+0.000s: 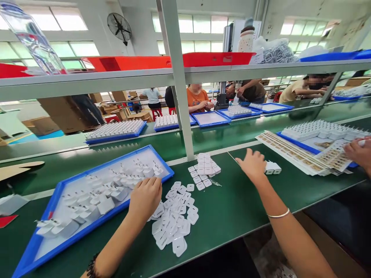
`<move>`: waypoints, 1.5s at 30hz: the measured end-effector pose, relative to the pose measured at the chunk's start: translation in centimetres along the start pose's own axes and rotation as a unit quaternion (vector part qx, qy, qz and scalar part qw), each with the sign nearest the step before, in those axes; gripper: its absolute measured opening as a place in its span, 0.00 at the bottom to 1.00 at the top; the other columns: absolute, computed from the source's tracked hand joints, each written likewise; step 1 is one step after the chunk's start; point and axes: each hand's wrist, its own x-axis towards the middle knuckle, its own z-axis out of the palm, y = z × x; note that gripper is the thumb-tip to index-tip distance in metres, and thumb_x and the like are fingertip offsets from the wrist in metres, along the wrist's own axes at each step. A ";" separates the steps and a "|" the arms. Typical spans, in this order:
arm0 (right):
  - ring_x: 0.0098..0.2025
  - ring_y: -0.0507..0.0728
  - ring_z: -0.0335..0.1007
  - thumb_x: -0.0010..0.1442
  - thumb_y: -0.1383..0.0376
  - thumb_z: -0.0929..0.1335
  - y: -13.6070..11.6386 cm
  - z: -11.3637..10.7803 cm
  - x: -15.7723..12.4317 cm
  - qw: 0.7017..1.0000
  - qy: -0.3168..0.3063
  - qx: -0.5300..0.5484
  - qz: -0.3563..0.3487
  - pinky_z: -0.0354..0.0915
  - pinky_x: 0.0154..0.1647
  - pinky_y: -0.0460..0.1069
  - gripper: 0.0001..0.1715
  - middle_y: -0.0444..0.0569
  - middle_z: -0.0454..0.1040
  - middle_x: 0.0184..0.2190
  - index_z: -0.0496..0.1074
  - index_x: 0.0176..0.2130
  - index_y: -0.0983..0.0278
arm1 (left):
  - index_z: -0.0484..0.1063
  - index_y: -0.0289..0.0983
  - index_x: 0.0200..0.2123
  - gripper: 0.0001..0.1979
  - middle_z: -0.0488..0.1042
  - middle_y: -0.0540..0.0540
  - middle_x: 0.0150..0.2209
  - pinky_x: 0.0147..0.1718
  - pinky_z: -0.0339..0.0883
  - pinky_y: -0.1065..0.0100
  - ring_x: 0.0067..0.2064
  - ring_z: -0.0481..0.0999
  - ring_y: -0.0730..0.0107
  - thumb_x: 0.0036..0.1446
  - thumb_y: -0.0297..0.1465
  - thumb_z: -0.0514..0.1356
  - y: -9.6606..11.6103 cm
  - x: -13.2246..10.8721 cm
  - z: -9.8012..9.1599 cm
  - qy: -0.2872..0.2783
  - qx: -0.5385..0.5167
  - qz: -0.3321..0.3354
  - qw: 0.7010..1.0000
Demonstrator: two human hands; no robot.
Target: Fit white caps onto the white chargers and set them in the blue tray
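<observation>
Wall fan [119, 29]; shelf [116, 80] w/ red trays [218, 58], bottle [36, 40], prob. plastic.

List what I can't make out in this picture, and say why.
All in the head view:
Left hand: fingertips and anything under them, hidden by the back of the hand itself.
Right hand: palm side, turned away from the camera.
Pile of white square pieces: most of the printing, too small and blurred, and covered where pieces overlap.
Co-worker's hand: part of it, cut off by the right edge.
White block at far left: its outer end, cut off by the left edge.
</observation>
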 end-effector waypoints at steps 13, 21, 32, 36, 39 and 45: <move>0.58 0.78 0.62 0.54 0.54 0.67 6.7 2.8 1.9 0.979 -0.018 -0.145 0.142 0.59 0.52 0.67 0.42 0.77 0.67 0.54 0.59 0.59 0.78 | 0.75 0.35 0.38 0.13 0.79 0.39 0.40 0.41 0.69 0.53 0.42 0.78 0.50 0.60 0.26 0.51 2.2 -1.8 2.6 -0.093 -0.235 -0.096 0.963; 0.59 0.78 0.63 0.49 0.51 0.69 7.3 1.7 2.7 0.972 -0.090 -0.147 0.163 0.64 0.51 0.65 0.43 0.72 0.66 0.57 0.62 0.59 0.68 | 0.75 0.37 0.41 0.11 0.80 0.44 0.42 0.38 0.73 0.61 0.42 0.79 0.59 0.57 0.27 0.55 0.9 -2.1 2.9 -0.127 -0.329 -0.139 0.925; 0.46 0.69 0.72 0.50 0.51 0.70 -2.1 -0.7 -2.7 0.983 -0.169 -0.025 -0.067 0.64 0.38 0.55 0.37 0.64 0.73 0.49 0.63 0.54 0.65 | 0.63 0.36 0.58 0.23 0.72 0.38 0.54 0.54 0.66 0.53 0.55 0.71 0.55 0.60 0.34 0.57 1.5 -1.9 2.0 -0.018 -0.400 -0.063 0.914; 0.41 0.64 0.72 0.44 0.55 0.73 -9.0 1.1 -7.3 0.924 -0.319 0.046 -0.206 0.64 0.36 0.51 0.34 0.55 0.75 0.44 0.64 0.48 0.63 | 0.53 0.36 0.63 0.32 0.67 0.34 0.57 0.55 0.64 0.51 0.58 0.68 0.52 0.59 0.38 0.59 3.2 -1.9 1.5 0.062 -0.367 0.013 0.928; 0.35 0.62 0.72 0.44 0.55 0.73 -12.9 2.1 -10.0 0.886 -0.381 0.044 -0.261 0.62 0.30 0.50 0.39 0.53 0.75 0.39 0.60 0.52 0.64 | 0.55 0.34 0.61 0.29 0.64 0.31 0.60 0.56 0.63 0.50 0.62 0.64 0.50 0.59 0.35 0.58 3.2 -1.9 0.8 0.065 -0.371 0.033 0.926; 0.34 0.62 0.71 0.41 0.53 0.75 -15.3 2.8 -10.1 0.861 -0.411 0.025 -0.298 0.61 0.30 0.51 0.47 0.51 0.73 0.36 0.56 0.55 0.63 | 0.73 0.38 0.38 0.11 0.54 0.35 0.67 0.62 0.53 0.47 0.66 0.57 0.48 0.54 0.38 0.63 0.5 -2.0 -1.1 0.013 -0.404 0.070 0.912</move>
